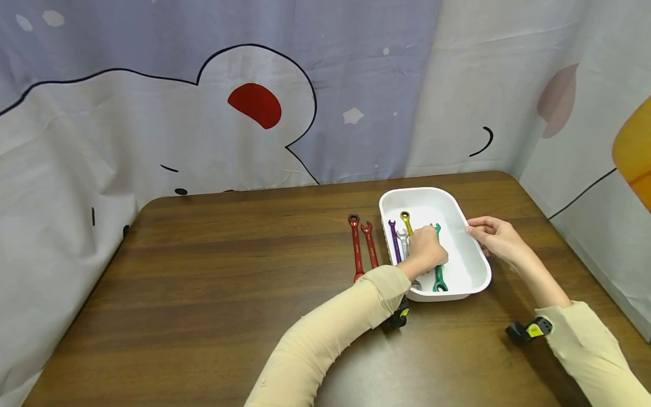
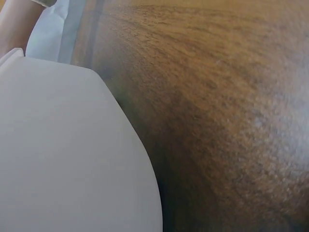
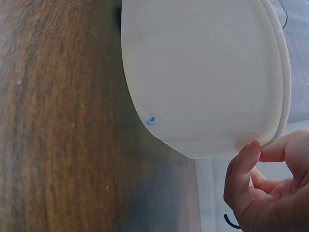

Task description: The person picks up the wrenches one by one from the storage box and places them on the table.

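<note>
Inside a white plastic tray (image 1: 465, 271), my left hand (image 1: 426, 247) is down among several wrenches, back of the hand up. Its fingertips are hidden, and I cannot tell what they hold. A yellow wrench (image 1: 406, 217) runs under its knuckles, and a green wrench (image 1: 439, 278) passes beneath it. To its left lie a purple wrench (image 1: 394, 240) and a silver wrench (image 1: 403, 240). My right hand (image 1: 495, 237) pinches the tray's right rim; the right wrist view has thumb and finger (image 3: 248, 157) at that edge. The tray's outer wall (image 2: 77, 145) fills much of the left wrist view.
Two red wrenches, a longer one (image 1: 356, 249) and a shorter one (image 1: 370, 246), lie on the brown wooden table (image 1: 203, 282) just left of the tray. A printed curtain (image 1: 356, 113) hangs behind the table and along its sides.
</note>
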`<action>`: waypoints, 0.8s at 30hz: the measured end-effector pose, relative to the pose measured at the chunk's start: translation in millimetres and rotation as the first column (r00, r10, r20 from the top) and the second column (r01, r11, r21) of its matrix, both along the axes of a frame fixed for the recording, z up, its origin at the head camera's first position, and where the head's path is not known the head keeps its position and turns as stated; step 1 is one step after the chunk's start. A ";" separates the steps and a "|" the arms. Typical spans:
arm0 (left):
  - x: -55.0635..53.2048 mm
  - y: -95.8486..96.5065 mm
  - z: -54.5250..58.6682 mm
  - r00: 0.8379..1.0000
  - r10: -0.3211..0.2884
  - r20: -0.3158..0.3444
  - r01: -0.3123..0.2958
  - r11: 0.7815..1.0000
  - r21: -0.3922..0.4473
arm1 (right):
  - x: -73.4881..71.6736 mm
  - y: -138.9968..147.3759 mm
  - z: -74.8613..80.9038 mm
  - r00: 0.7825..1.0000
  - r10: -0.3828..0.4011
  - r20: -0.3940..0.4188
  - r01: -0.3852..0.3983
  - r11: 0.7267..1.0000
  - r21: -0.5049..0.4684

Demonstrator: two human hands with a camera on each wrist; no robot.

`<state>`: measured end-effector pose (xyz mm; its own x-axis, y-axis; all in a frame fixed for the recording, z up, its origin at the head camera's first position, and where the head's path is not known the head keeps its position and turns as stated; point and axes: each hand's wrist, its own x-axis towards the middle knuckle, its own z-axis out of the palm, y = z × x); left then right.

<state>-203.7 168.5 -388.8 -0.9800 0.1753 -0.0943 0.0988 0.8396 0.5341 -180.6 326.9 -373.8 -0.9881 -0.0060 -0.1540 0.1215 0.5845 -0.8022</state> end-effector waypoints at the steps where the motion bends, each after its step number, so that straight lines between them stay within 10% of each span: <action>1: 0.1 -0.3 -0.3 1.000 -0.001 0.001 0.001 1.000 0.007 | -0.1 0.0 -0.1 1.000 0.000 0.000 0.000 1.000 0.002; 24: 4.2 -0.2 0.9 0.997 0.018 0.076 -0.025 0.996 0.087 | 0.3 0.5 0.2 1.000 0.005 -0.002 -0.005 1.000 0.010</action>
